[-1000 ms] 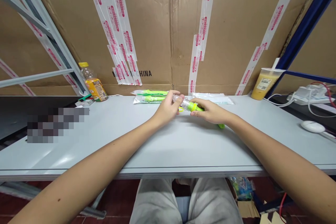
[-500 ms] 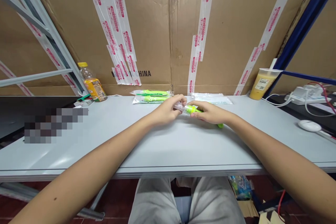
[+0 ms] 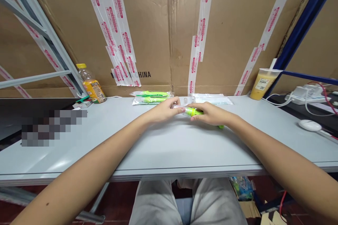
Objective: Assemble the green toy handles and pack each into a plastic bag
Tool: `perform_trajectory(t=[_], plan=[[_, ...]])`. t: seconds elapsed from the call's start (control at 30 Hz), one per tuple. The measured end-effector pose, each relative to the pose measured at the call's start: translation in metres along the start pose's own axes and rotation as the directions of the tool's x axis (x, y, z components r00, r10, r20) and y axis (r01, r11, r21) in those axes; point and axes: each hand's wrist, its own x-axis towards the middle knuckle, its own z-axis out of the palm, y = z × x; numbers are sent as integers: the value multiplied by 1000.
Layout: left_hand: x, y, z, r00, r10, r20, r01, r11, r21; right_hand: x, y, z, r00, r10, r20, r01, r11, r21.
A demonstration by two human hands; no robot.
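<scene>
Between my hands is a bright green stick-like tool with a clear plastic tube (image 3: 188, 111) at its left end. My left hand (image 3: 167, 109) is closed around that clear end, thumb along the near side. My right hand (image 3: 211, 113) grips the green body; its green tip shows below the palm. The tool lies low over the grey-white table (image 3: 169, 144), and I cannot tell whether it touches the surface. Behind my left hand lie green items in clear wrappers (image 3: 151, 97). Beyond my right hand is a flat clear packet (image 3: 213, 99).
A juice bottle (image 3: 93, 89) with a yellow cap leans at the back left. At the back right stands a cup of yellow drink (image 3: 262, 84) with a straw. A white mouse (image 3: 309, 125) and a power strip (image 3: 307, 94) are at the right. Cardboard (image 3: 148, 35) walls the back.
My left hand has shifted slightly left, its thumb now straighter along the clear tube. Less of the tube shows between my hands. My right hand keeps its grip.
</scene>
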Motion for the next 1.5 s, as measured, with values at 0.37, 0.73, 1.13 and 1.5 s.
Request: perform_trajectory(t=[0.37, 0.73, 1.13, 1.5], plan=[[-1, 6, 8, 990, -121, -75, 120, 993, -8, 1, -1, -1, 997, -17, -81, 14, 999, -39], [-5, 4, 2, 966, 258, 38, -258, 928, 269, -3, -10, -12, 972, 124, 201, -168, 961, 219], [-7, 11, 1, 937, -110, 333, 92, 993, 69, 0, -11, 5, 997, -71, -22, 56, 917, -396], [-15, 26, 8, 959, 207, 191, -281, 742, 609, -6, -9, -15, 947, 141, 288, -203, 959, 198]])
